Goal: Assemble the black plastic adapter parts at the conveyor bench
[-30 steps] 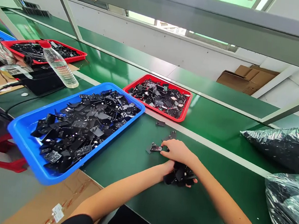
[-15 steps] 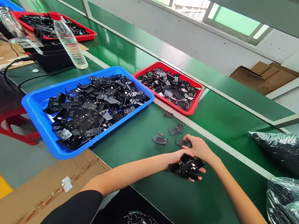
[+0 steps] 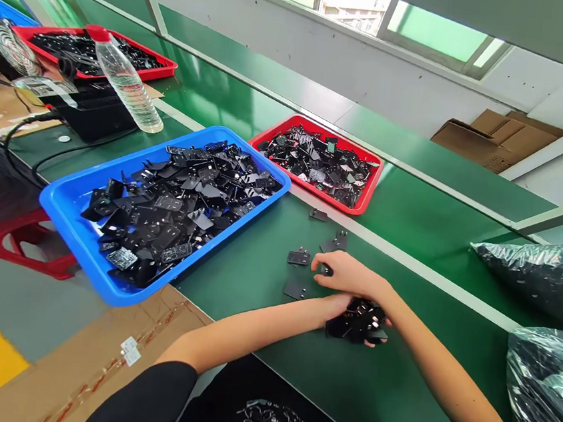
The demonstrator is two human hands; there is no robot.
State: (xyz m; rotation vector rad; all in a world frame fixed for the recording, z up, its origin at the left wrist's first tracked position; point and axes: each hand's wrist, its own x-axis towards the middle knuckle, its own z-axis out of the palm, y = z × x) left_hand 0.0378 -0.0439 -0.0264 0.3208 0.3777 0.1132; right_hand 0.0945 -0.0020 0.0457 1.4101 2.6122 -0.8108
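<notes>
My left hand [image 3: 340, 304] is cupped palm up around a heap of black plug parts [image 3: 359, 321], flat plastic pieces with small metal pins; much of this hand is hidden under the heap and my right forearm. My right hand [image 3: 339, 271] crosses over the left wrist, fingers curled down around a small black plug part [image 3: 326, 269] that shows only partly. Close by on the green table [image 3: 256, 262] lie several loose parts: a dark plate [image 3: 296, 288], a rounded one [image 3: 298, 258] and an angled one [image 3: 333, 243].
A blue tray [image 3: 57, 214] heaped with black parts stands left, and a red tray [image 3: 362, 206] of similar parts sits behind. Clear plastic bags [image 3: 541, 372] of dark pieces lie right. A water bottle [image 3: 128, 87] leans far left, near a person on a red stool [image 3: 22, 237].
My right hand has moved left, toward the loose parts. A dark plate now lies in front of the rounded part. My left hand with its heap has shifted slightly right.
</notes>
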